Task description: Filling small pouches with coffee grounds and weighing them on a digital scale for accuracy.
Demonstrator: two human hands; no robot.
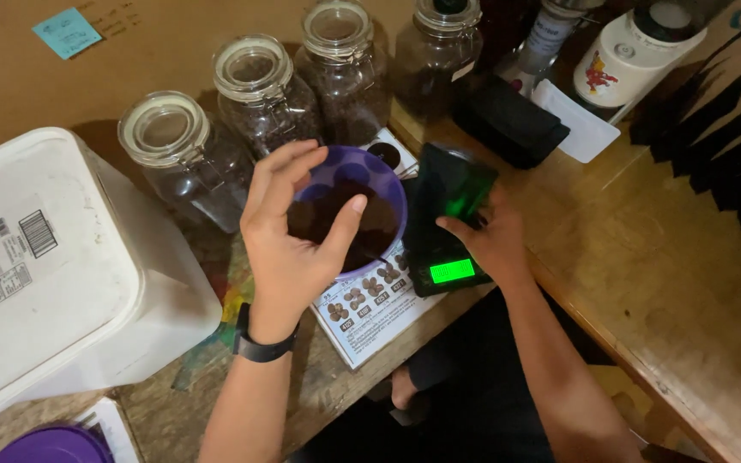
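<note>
Purple bowl (355,184) at centre of the tabletop (645,257), holding dark brown granular stuff, likely coffee. Left hand (289,231) curves over the bowl's near rim, fingers loosely spread, thumb (346,221) pointing inward above the contents; it pinches nothing that can be seen. Black wristband (261,347) on that wrist. Right hand (490,236) lies flat on a small black scale (448,219), just right of the bowl, its green display (452,271) lit. A printed chart sheet (370,313) lies beneath both and overhangs the tabletop edge. Behind: four clip-top glass jars (259,94), dark contents, close-packed. Left: large white lidded tub (53,266). Bare wood shows to the right.
</note>
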